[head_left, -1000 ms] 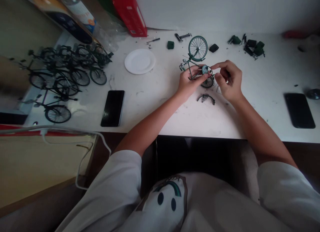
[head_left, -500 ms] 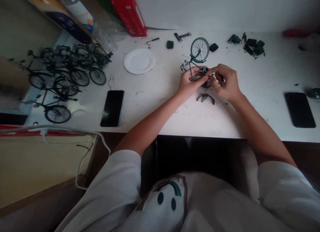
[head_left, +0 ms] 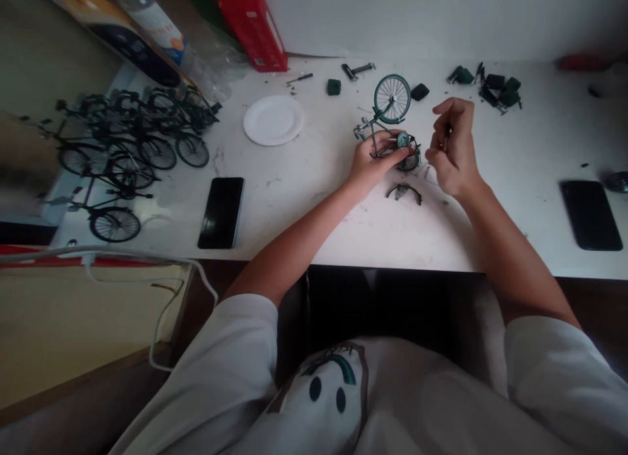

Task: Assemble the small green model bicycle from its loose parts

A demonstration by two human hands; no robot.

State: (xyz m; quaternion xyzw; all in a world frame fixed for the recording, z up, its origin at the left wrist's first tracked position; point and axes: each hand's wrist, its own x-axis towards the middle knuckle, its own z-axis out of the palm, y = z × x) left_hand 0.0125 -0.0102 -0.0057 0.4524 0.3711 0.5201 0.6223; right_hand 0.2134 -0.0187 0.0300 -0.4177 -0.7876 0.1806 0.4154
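Note:
A green model bicycle [head_left: 393, 99] is held over the white table by my left hand [head_left: 377, 162], whose fingers and thumb close on its frame near the smaller-looking lower wheel. The large spoked wheel points away from me. To the right of the bicycle, apart from it, my right hand [head_left: 454, 147] is raised with curled fingers; a small dark thing shows between them, too small to name. Below the bicycle lies a dark curved part [head_left: 404, 193]. Beyond it are a black block [head_left: 420, 91] and a green block [head_left: 333, 87].
Several model bicycles [head_left: 114, 223] stand at the left. A white plate [head_left: 273, 120], a phone [head_left: 220, 213], a screwdriver [head_left: 299, 78] and a red box [head_left: 255, 29] are nearer the middle. Dark parts [head_left: 495, 88] lie back right, another phone [head_left: 591, 215] far right.
My right hand has moved off the bicycle to the right and slightly up, uncovering a round green piece by the lower wheel. My left hand and the bicycle have stayed in place.

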